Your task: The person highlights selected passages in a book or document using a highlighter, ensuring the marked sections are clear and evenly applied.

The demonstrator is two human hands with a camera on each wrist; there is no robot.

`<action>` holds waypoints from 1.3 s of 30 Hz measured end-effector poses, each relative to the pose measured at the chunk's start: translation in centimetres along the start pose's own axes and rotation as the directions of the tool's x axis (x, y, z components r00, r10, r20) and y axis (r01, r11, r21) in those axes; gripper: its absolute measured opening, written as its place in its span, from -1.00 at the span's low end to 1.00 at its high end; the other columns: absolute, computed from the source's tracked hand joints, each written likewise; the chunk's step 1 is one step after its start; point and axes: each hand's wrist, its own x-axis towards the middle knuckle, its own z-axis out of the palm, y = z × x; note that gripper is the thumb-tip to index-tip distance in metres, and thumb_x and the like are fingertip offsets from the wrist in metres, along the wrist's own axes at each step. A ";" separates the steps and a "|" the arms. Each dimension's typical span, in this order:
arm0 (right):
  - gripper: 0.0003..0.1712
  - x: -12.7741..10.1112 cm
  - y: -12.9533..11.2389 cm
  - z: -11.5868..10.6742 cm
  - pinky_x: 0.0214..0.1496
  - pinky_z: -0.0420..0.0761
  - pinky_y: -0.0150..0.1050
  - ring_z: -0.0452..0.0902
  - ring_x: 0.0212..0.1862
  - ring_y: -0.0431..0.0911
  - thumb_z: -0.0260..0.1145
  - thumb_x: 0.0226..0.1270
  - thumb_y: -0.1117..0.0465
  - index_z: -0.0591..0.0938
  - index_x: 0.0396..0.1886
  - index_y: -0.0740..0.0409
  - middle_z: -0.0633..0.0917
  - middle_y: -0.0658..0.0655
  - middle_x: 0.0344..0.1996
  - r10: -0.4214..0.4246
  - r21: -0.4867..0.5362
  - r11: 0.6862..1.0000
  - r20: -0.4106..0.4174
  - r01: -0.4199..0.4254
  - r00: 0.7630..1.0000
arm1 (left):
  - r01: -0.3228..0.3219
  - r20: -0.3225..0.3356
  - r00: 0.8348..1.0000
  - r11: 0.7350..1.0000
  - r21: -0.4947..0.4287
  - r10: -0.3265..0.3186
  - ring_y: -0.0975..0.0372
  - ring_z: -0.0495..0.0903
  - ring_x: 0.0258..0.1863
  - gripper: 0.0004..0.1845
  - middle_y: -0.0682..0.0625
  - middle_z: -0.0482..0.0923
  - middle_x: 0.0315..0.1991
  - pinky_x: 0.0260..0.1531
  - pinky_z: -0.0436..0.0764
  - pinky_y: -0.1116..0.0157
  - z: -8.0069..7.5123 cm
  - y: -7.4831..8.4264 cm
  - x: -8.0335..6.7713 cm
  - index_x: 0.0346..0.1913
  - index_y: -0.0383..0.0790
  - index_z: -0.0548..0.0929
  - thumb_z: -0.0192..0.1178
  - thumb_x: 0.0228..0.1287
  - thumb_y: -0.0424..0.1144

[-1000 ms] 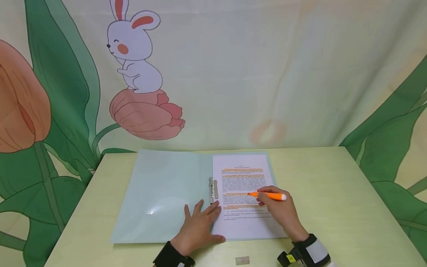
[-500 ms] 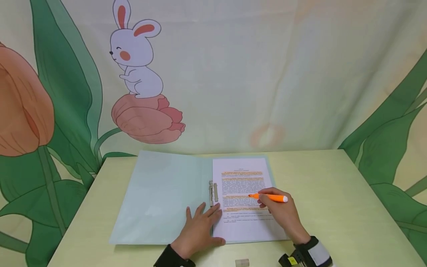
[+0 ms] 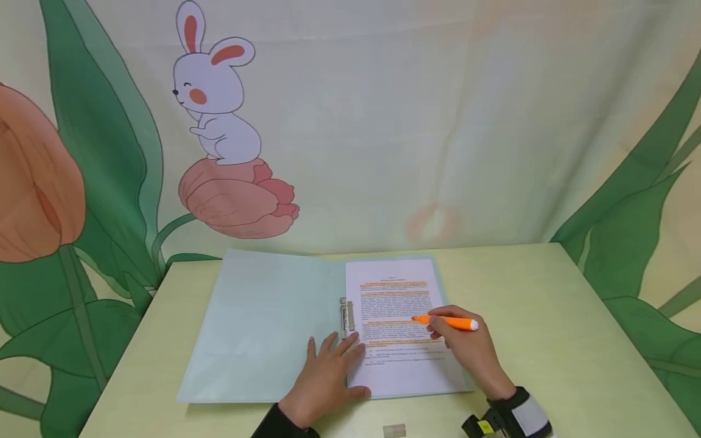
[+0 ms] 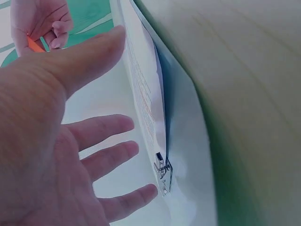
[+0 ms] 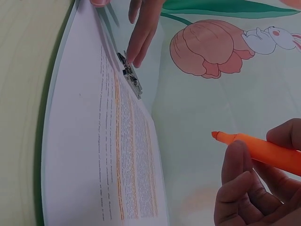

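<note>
My right hand [image 3: 473,353] pinches an orange highlighter [image 3: 459,323], its bare tip pointing left. In the head view the tip lies over the text of a printed sheet [image 3: 400,380]; in the right wrist view the highlighter [image 5: 273,154] appears apart from the page. Several lines of the sheet carry orange marking. My left hand [image 3: 325,377] rests with fingers spread across the inner fold of a pale blue folder [image 3: 257,328] and the sheet's left edge. Just above its fingertips is the folder's metal clip [image 3: 344,319], which holds the sheet.
A small grey block, perhaps an eraser [image 3: 394,431], lies near the table's front edge. The folder lies open on a light wooden table [image 3: 526,304]. Behind it hangs a curtain [image 3: 356,121] printed with a rabbit and tulips. Both wrists wear black straps.
My right hand and the highlighter have shifted slightly to the right relative to the sheet. My left hand stays in place on the folder. The head view has tilted a little.
</note>
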 end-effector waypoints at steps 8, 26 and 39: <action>-0.73 0.0 -0.1 -1.9 -0.28 0.59 -0.28 0.68 -0.22 0.02 0.30 0.35 0.08 0.72 -0.06 0.09 0.77 0.20 -0.26 0.012 -0.029 0.999 0.001 -0.012 1.000 | -0.077 -0.114 0.990 0.996 0.045 0.081 -0.04 0.34 0.37 -0.28 -0.03 0.40 0.39 0.33 0.21 -0.29 -0.4 1.1 0.6 0.32 -0.04 0.50 0.34 0.13 0.20; -0.59 0.1 1.8 -7.5 -0.24 0.60 -0.34 0.68 -0.26 -0.14 0.25 0.41 -0.04 0.65 0.07 0.13 0.77 0.04 -0.27 0.042 0.008 0.999 -0.104 -0.042 0.994 | -0.221 0.031 0.975 0.973 0.062 0.220 0.03 0.25 0.45 -0.15 0.06 0.32 0.45 0.40 0.23 -0.15 -0.1 9.1 6.0 0.44 -0.01 0.34 0.24 0.16 0.32; -0.52 -0.3 2.8 -9.2 -0.23 0.60 -0.35 0.66 -0.29 -0.21 0.25 0.40 -0.08 0.61 0.12 0.16 0.76 -0.07 -0.32 0.094 0.033 0.995 -0.106 -0.091 0.990 | -0.240 0.086 0.970 0.955 0.175 0.228 0.10 0.33 0.40 -0.11 0.11 0.40 0.38 0.36 0.34 -0.07 2.3 12.9 8.7 0.39 0.04 0.41 0.28 0.03 0.40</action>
